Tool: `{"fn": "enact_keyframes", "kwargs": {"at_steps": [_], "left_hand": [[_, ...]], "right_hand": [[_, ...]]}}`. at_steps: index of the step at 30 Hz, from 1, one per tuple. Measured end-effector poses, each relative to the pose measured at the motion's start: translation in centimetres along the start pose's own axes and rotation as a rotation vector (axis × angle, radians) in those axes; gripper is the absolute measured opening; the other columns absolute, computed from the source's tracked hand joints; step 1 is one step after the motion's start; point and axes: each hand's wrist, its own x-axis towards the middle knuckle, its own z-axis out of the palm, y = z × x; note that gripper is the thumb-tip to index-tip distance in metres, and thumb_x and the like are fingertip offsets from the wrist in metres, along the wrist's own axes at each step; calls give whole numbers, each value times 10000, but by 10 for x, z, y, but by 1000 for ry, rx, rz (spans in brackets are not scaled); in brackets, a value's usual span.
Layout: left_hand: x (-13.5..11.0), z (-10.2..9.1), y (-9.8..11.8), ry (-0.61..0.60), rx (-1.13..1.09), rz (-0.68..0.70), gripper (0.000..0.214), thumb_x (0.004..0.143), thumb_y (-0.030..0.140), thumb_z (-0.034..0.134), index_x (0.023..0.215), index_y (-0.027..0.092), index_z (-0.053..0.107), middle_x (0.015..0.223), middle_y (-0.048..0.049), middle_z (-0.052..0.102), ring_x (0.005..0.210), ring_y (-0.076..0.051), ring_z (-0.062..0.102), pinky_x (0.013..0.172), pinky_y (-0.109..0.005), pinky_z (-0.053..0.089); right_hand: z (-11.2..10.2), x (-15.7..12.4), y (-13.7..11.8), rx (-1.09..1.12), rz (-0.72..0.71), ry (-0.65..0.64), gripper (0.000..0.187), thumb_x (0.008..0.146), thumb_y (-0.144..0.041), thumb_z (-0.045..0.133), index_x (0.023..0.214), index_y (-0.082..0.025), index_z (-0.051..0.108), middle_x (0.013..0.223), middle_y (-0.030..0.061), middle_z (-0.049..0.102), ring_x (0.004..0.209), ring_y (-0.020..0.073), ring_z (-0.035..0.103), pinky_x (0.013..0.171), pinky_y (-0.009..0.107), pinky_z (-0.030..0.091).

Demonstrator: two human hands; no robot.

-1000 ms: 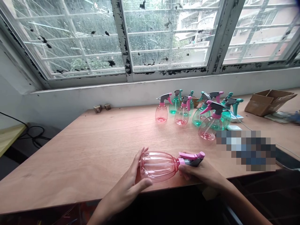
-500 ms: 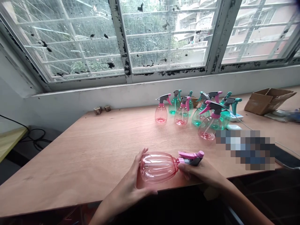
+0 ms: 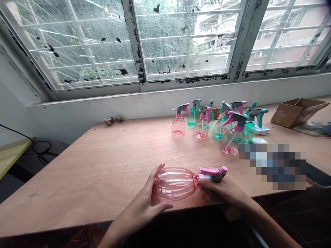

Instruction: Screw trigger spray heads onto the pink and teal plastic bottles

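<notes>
A clear pink spray bottle (image 3: 176,184) lies on its side above the table's front edge, its base to the left and its pink and grey trigger head to the right. Around the base end curves my left hand (image 3: 148,203), thumb below and fingers above. My right hand (image 3: 219,187) grips the neck and collar just under the trigger head; some of its fingers are hidden behind the bottle. No liquid shows inside this bottle.
Several pink spray bottles (image 3: 178,126) and green spray bottles (image 3: 193,116) stand upright at the back right. Beyond them is an open cardboard box (image 3: 292,112). Two small brown blocks (image 3: 109,121) sit by the wall. A blurred patch and a dark phone-like slab (image 3: 319,175) lie at right.
The view has shifted very slightly. Both hands keep their hold on the pink spray bottle, which has barely moved.
</notes>
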Motion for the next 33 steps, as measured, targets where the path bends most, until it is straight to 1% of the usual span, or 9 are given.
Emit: {"fn": "enact_keyframes", "kwargs": {"at_steps": [5,8,11,16,21,25,27,30,33], "left_hand": [[-1,-1,1,-11,10,-18,970,889,382,768,1589,390,96,1688,-32,143,1540,-312,160,1268,-530,135],[-3,-3,4,-8,-35,-25,827,972,508,618,1601,357,103,1691,-28,137,1546,-310,129,1270,-524,120],[-3,-4,3,-3,-80,-69,736,1021,530,508,1604,352,96,1691,-17,142,1548,-287,133,1272,-518,108],[-1,-2,-4,17,-126,-88,800,969,477,648,1597,337,172,1672,-39,225,1532,-316,195,1271,-531,119],[3,-1,-1,15,-281,-24,798,891,393,777,1539,336,315,1622,-55,338,1489,-333,309,1245,-503,264],[5,0,5,15,-343,-19,755,841,336,832,1462,347,404,1571,-50,415,1455,-332,374,1210,-487,344],[6,1,6,23,-336,-21,764,821,327,849,1449,347,414,1549,-57,441,1432,-332,412,1194,-485,371],[6,4,4,26,-306,-17,812,800,362,862,1463,345,393,1553,-80,427,1375,-341,492,1167,-501,409],[4,7,4,97,-175,11,806,782,422,866,1449,355,418,1546,-68,429,1402,-348,457,1190,-515,373]], "right_hand": [[0,0,0,-13,-8,-9,475,845,-594,680,583,-204,611,571,10,607,563,175,542,578,296,419],[-1,0,-1,-49,-19,-1,484,857,-591,664,572,-207,589,566,8,589,566,172,522,565,292,402],[-2,-1,-1,-99,-32,11,482,869,-562,664,556,-216,544,537,-10,543,527,152,469,513,276,345],[-3,-2,2,-84,-30,27,414,859,-534,691,645,-225,517,494,-56,466,465,121,389,459,254,261],[0,-1,2,-8,23,43,376,819,-578,712,829,-221,596,472,-74,494,396,115,409,425,247,266],[2,0,4,44,37,36,410,808,-598,714,927,-214,631,447,-100,436,358,100,368,397,239,246],[2,0,7,70,67,51,440,803,-638,698,896,-216,616,439,-115,381,353,93,339,390,233,242],[0,0,11,82,134,82,515,787,-715,664,699,-225,529,435,-118,331,355,86,336,389,231,255],[-2,1,13,90,176,73,568,789,-741,642,616,-219,498,418,-90,405,371,103,434,418,240,323]]}}
